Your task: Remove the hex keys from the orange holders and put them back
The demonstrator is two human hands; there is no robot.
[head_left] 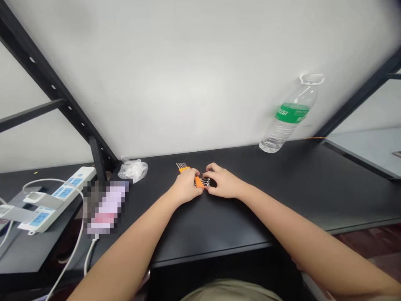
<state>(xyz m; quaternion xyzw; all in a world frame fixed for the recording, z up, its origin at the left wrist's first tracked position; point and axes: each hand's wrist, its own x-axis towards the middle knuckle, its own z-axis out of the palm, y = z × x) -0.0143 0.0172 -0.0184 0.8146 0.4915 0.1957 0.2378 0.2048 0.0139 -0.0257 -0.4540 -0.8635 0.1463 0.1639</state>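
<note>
On the black tabletop lies a hex key set in an orange holder (199, 182), its straight ends fanned out at the upper left and its bent ends at the right. My left hand (187, 184) is closed round the holder from the left, covering its middle. From the right, my right hand (224, 182) has fingers and thumb bent in at the bent ends. A thin metal hex key (202, 173) shows between the two hands, at my right fingertips. Most of that key is hidden by my fingers.
A crumpled clear plastic bag (133, 170) and a pixelated phone (108, 209) on a white cable lie to the left. Farther left is a white power strip (64, 196). A large water bottle (290, 113) stands by the wall at right. Black metal posts (59, 92) flank the table.
</note>
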